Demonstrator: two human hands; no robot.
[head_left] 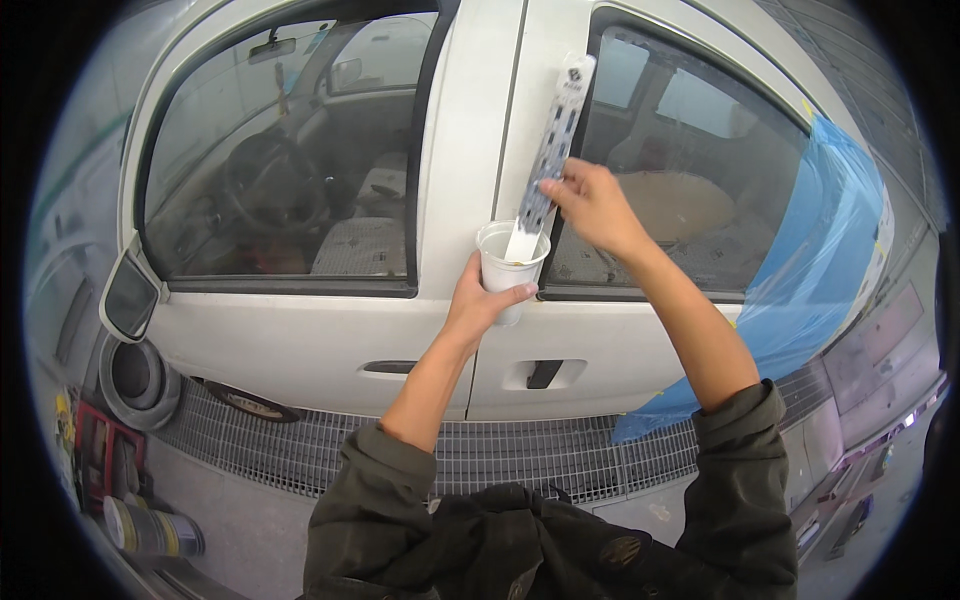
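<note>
My left hand (480,302) is wrapped round a translucent white plastic cup (503,285), held upright in front of the gap between two doors of a white van (475,120). Pinched in my right hand (597,207) is a long flat white mixing stick (553,140) with dark printed marks. It leans to the right, its lower end inside the cup and its top well above the rim. A little yellowish stuff shows at the stick's foot; how full the cup is, I cannot tell.
Blue masking film (810,260) covers the van's right end. Below the doors runs a metal floor grating (400,450). Tyres (138,385), a red rack (105,455) and paint tins (155,528) stand at the left. The side mirror (130,298) sticks out.
</note>
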